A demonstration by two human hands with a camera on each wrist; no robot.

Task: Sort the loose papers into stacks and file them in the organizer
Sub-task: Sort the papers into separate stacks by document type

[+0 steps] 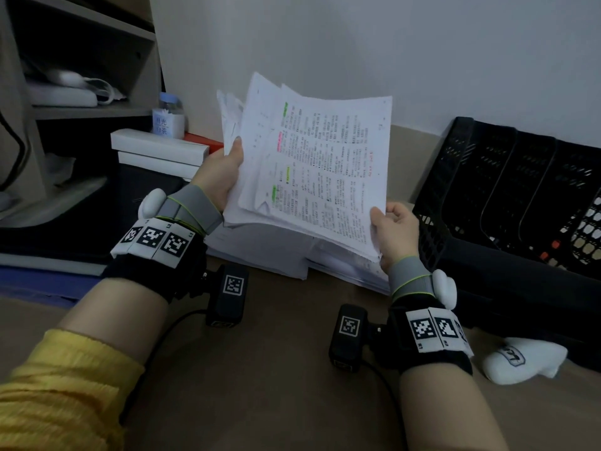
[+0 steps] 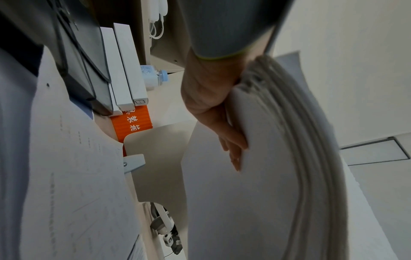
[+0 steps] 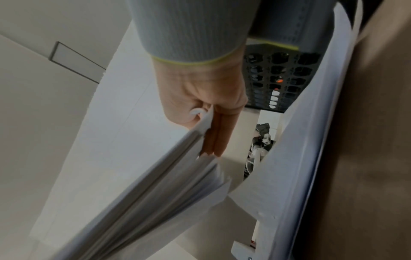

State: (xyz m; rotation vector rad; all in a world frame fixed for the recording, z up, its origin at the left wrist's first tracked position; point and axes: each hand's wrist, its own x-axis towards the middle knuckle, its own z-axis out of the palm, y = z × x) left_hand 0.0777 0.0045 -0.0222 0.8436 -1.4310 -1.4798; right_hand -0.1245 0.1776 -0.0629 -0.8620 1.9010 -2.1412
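I hold a thick bundle of printed papers (image 1: 318, 170) with highlighted text, lifted and tilted up above the desk. My left hand (image 1: 224, 174) grips its left edge, thumb on top and fingers underneath; the left wrist view shows those fingers (image 2: 231, 139) under the sheaf (image 2: 278, 158). At the lower right corner my right hand (image 1: 395, 229) pinches the bundle; its fingers (image 3: 215, 137) lie along the sheaf (image 3: 155, 193) in the right wrist view. Under the bundle, a larger pile of papers (image 1: 276, 252) lies on the desk. The black mesh organizer (image 1: 507, 190) leans against the wall at right.
White boxes (image 1: 159, 151) are stacked at left, an orange box (image 2: 131, 123) behind them and a small bottle (image 1: 169, 115) on top. A shelf unit (image 1: 81, 76) stands at far left. A white soft object (image 1: 523, 359) lies at right on the brown desk (image 1: 276, 369).
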